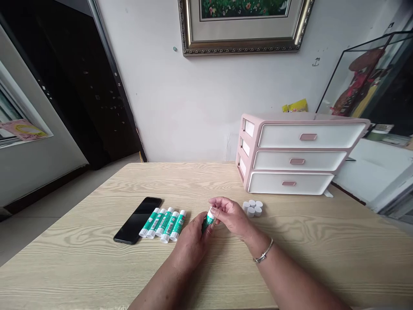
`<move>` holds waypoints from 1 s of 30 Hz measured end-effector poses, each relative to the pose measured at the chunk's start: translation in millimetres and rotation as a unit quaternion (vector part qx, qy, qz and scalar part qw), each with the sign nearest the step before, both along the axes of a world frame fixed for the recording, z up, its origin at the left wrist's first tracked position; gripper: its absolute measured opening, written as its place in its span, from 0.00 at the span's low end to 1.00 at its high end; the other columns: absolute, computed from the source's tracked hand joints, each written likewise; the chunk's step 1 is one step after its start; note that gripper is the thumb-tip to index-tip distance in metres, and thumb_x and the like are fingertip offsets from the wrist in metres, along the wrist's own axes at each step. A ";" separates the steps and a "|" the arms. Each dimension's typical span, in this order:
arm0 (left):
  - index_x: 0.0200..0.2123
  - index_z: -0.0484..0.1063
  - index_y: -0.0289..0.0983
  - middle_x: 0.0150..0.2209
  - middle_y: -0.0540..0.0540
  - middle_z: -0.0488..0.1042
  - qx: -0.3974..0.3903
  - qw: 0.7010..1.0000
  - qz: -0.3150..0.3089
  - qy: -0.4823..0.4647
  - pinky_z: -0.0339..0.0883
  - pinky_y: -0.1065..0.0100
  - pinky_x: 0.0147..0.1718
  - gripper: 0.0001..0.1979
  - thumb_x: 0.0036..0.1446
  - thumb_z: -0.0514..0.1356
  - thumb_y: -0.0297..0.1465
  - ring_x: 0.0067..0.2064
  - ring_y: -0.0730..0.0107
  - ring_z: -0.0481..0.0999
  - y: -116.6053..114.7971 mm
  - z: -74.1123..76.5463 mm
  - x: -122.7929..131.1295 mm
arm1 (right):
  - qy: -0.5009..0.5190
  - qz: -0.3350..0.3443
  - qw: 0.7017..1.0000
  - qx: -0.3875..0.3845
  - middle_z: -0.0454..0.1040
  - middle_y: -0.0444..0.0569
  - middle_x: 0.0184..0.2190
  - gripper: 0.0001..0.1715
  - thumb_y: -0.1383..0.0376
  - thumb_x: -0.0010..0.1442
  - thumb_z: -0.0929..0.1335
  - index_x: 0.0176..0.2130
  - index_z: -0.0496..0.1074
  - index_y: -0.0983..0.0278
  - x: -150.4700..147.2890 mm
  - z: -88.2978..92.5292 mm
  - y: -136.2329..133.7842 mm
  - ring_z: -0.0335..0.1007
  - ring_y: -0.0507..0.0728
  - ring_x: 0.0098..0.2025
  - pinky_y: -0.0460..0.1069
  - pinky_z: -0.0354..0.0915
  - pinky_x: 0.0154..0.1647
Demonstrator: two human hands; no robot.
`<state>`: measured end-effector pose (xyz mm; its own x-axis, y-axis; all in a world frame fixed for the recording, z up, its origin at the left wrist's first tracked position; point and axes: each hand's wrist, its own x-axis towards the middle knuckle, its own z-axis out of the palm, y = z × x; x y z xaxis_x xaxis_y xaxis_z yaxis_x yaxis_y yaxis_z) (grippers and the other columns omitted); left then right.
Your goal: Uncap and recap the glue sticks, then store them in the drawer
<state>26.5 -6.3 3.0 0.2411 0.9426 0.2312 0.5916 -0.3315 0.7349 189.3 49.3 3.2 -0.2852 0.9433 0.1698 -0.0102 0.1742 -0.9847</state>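
Observation:
My left hand (194,236) is wrapped round a green and white glue stick (208,220), held tilted above the table. The thumb and fingers of my right hand (229,215) are closed on the white cap (212,210) at its upper end; the fingers partly cover it. To the left of my left hand lie several more green glue sticks (165,223), side by side in a slanted row. A small cluster of loose white caps (252,208) stands just right of my right hand.
A black phone (137,220) lies beside the row, partly under the leftmost sticks. At the back right of the wooden table (135,275) stands a pink and white drawer unit (300,157), with a yellow packet (296,106) on or behind its top. A wall rises behind the table.

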 end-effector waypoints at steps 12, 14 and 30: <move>0.55 0.69 0.39 0.45 0.41 0.78 0.078 0.992 0.005 0.099 0.66 0.63 0.42 0.17 0.67 0.54 0.39 0.45 0.58 0.78 -1.5 -3.8 1.3 | -0.241 -0.077 0.963 0.091 0.73 0.44 0.26 0.15 0.57 0.66 0.63 0.37 0.73 0.63 -4.9 10.2 -13.1 0.67 0.52 0.29 0.45 0.58 0.30; 0.53 0.70 0.39 0.45 0.42 0.79 0.061 0.995 -0.009 0.076 0.66 0.64 0.41 0.17 0.67 0.54 0.40 0.44 0.58 0.78 -3.2 -2.3 1.6 | -0.197 -0.070 0.976 0.061 0.70 0.41 0.23 0.11 0.62 0.64 0.63 0.38 0.73 0.62 -6.8 5.9 -11.9 0.65 0.51 0.26 0.44 0.57 0.27; 0.35 0.66 0.38 0.19 0.60 0.56 -0.309 0.899 -0.120 -0.284 0.48 0.75 0.15 0.23 0.58 0.58 0.54 0.17 0.81 0.48 -19.9 14.3 3.3 | -0.076 0.003 0.994 0.080 0.62 0.34 0.14 0.11 0.69 0.57 0.61 0.36 0.71 0.63 -3.6 19.0 -26.1 0.59 0.48 0.16 0.42 0.57 0.18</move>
<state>29.8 -26.2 17.3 0.4637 0.8697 -0.1689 0.0273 0.1765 0.9839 185.7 23.1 22.2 -0.3247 0.9060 0.2716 0.1345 0.3284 -0.9349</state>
